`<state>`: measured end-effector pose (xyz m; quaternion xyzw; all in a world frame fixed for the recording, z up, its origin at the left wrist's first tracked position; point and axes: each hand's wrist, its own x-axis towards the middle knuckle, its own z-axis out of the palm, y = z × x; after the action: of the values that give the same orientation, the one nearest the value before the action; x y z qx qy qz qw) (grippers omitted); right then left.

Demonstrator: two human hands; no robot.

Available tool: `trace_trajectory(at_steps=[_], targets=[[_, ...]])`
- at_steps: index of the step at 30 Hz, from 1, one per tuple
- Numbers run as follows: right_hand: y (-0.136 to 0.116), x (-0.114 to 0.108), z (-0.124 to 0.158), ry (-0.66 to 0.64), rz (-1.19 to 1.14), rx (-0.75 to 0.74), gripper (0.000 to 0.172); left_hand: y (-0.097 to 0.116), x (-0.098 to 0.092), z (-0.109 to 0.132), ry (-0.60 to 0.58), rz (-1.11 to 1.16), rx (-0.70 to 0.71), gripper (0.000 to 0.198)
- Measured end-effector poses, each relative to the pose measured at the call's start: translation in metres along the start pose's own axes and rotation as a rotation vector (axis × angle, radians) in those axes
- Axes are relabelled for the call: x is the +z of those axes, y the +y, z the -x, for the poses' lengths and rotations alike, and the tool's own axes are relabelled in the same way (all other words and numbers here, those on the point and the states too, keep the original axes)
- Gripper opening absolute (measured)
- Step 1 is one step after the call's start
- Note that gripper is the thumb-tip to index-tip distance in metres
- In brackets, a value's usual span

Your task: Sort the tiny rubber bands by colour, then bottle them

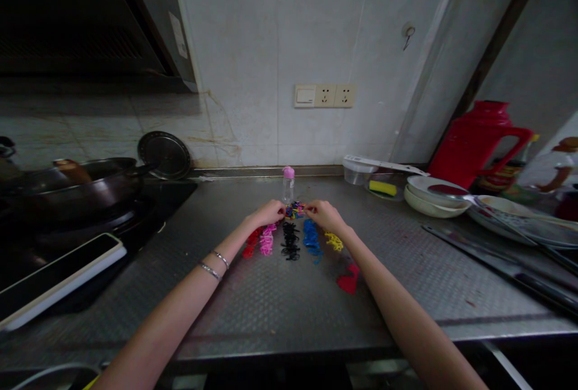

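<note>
Both hands are at a small pile of mixed-colour bands (295, 209), which look like little rubber bands. My left hand (271, 213) is at its left edge, fingers pinched together; my right hand (323, 215) is pinched at its right edge. What either pinch holds is too small to make out. Nearer to me lie single-colour heaps of bands: red (250, 244), pink (268, 239), black (290, 242), blue (311, 239) and yellow (334, 241). Just behind the mixed pile stands a small clear bottle (288, 188) with a pink cap.
A red flat piece (348, 279) lies by my right forearm on the metal counter (271, 318). On the left are a pan (85, 191) on the stove and a phone-like slab (63, 275). Bowls (433, 200), a knife (487, 257) and a red flask (474, 143) occupy the right.
</note>
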<state>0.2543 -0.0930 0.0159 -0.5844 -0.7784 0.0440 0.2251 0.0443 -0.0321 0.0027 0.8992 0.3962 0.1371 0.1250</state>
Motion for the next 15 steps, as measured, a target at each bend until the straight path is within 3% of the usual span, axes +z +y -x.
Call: trace_trajectory(at_steps=[6,10,15], targets=[[0.003,0.001,-0.004,0.015,-0.071,-0.027,0.026,0.005,-0.006,-0.003,0.035,0.009,0.024,0.021],[0.001,0.002,-0.006,-0.004,-0.200,-0.157,0.026,0.018,-0.010,-0.007,0.051,-0.014,0.075,0.019],[-0.001,0.002,-0.004,-0.004,-0.192,-0.171,0.023,0.035,-0.013,-0.012,0.079,-0.008,0.103,0.019]])
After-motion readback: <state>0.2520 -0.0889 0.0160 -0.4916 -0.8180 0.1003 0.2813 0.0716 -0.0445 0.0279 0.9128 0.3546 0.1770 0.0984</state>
